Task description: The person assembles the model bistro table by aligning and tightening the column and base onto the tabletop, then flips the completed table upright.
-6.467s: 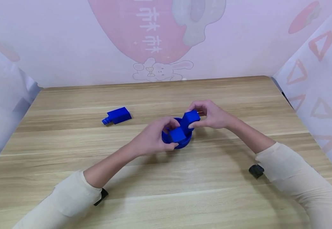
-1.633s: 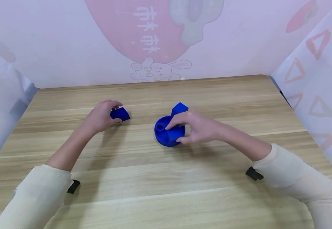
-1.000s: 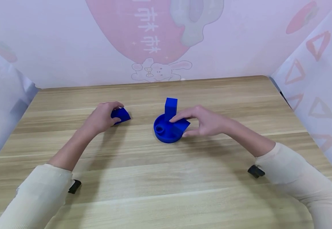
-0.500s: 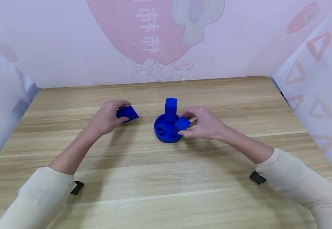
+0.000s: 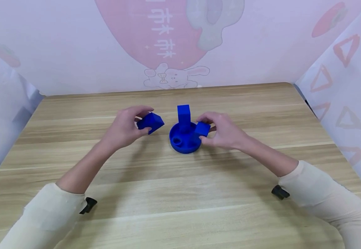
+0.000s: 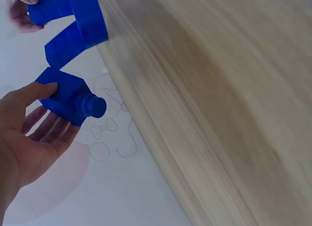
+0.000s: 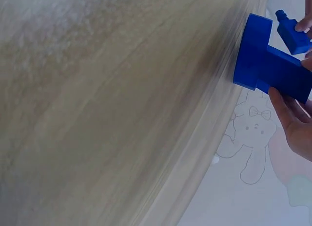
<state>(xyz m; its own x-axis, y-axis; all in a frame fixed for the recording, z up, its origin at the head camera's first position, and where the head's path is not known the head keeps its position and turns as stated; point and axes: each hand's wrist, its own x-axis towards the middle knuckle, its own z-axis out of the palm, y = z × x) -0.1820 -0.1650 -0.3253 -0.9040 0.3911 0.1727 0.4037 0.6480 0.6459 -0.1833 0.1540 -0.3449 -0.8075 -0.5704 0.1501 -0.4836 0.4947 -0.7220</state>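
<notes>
- Necked block (image 5: 150, 122): off the table (image 5: 59, 138), left of the base (image 5: 185, 151), pinched between the thumb and fingers of the left hand (image 5: 127, 126). In the left wrist view its round neck (image 6: 97, 107) points toward the tabletop. Bare wood lies to the left of the hand, and the left edge is well apart.
- Between this block and the base, the head view shows only a narrow gap. The step in hand looks like bringing the block across to the base.
- The base is a round blue dish with a raised rim. Its empty socket (image 5: 177, 140) sits on the near left side. The next move probably calls for lowering the neck squarely into that socket, clear of the rim; a twist may help.
- Standing block (image 5: 184, 112): upright in the base's far side, touched by neither hand. It may crowd a path from behind, so coming from the near left seems roomier.
- Right-hand block (image 5: 202, 129): at the base's right side, pinched by the thumb and fingers of the right hand (image 5: 227, 133). I cannot tell how fully it is seated; this grip may steady the base.
- Farther right, bare tabletop runs to a distant edge.
</notes>
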